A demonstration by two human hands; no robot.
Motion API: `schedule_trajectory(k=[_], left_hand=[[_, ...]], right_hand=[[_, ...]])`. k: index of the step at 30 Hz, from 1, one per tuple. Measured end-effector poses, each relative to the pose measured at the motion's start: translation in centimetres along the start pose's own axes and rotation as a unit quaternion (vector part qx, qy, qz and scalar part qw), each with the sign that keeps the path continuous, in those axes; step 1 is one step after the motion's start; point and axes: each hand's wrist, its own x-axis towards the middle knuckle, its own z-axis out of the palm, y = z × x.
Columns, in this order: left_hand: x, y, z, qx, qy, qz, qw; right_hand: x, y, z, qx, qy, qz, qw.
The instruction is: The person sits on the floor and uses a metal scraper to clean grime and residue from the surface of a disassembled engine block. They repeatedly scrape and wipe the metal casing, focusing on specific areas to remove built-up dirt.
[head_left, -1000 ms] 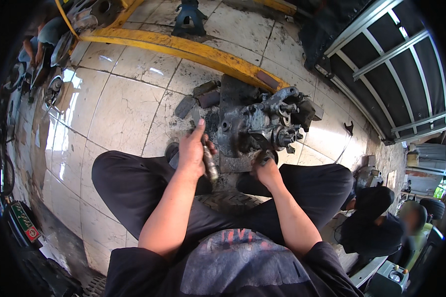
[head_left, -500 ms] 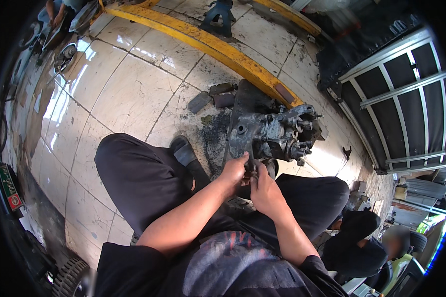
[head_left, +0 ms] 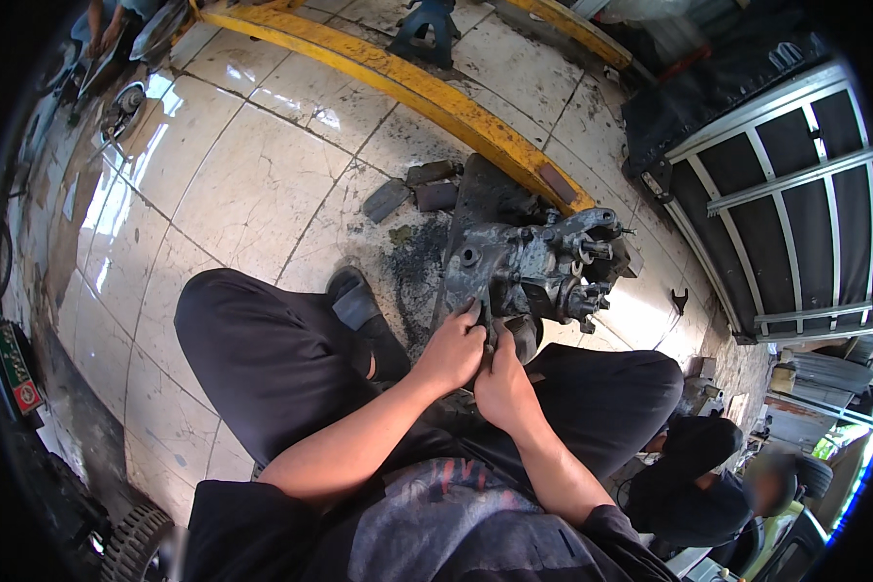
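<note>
At far left, a person's hands point(head_left: 99, 39) beside clutter along the picture's rim. Just nearer, on the tiled floor point(head_left: 213, 184), a round metal hub point(head_left: 126, 105). At near left, a green-and-red plate point(head_left: 17, 373) and a chunky black tyre point(head_left: 134, 551). Across the far side from left to centre, a long, scuffed yellow beam point(head_left: 407, 83), with a dark blue stand point(head_left: 427, 37) beyond.

Further right, a bent knee in black trousers point(head_left: 247, 330), then a dark grey shoe point(head_left: 357, 301) near a black, gritty stain. Just beyond, a loose group of grey and brown blocks point(head_left: 386, 201).

At centre, left hand point(head_left: 453, 349) with fingers curled in and thumb pointing far; closed on a slim dark piece point(head_left: 486, 324), kind impossible to tell. Just to the right, right hand point(head_left: 504, 390), fingers bent about the same piece, closed up too, much of the grip hidden. Immediately beyond both, a greasy grey metal casting point(head_left: 524, 267), bulky and many-ported, near the beam's right end; contact with the hands hard to tell.

Farther right, a dark fork-shaped part point(head_left: 680, 302) flat on the tiles, a metal-framed black panel point(head_left: 776, 209), and at near right, a crouched person in dark clothes point(head_left: 694, 495).
</note>
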Motion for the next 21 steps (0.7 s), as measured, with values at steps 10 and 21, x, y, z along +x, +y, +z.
schedule_trajectory(k=[10, 21], left_hand=[[1.0, 3.9, -1.5, -0.187, -0.014, -0.112, 0.976], [1.5, 4.7, -4.1, -0.060, -0.082, -0.235, 0.967]], right_hand=[[0.9, 2.5, 0.3, -0.117, 0.063, -0.173, 0.976], [0.7, 1.2, -0.2, -0.166, 0.036, -0.138, 0.976]])
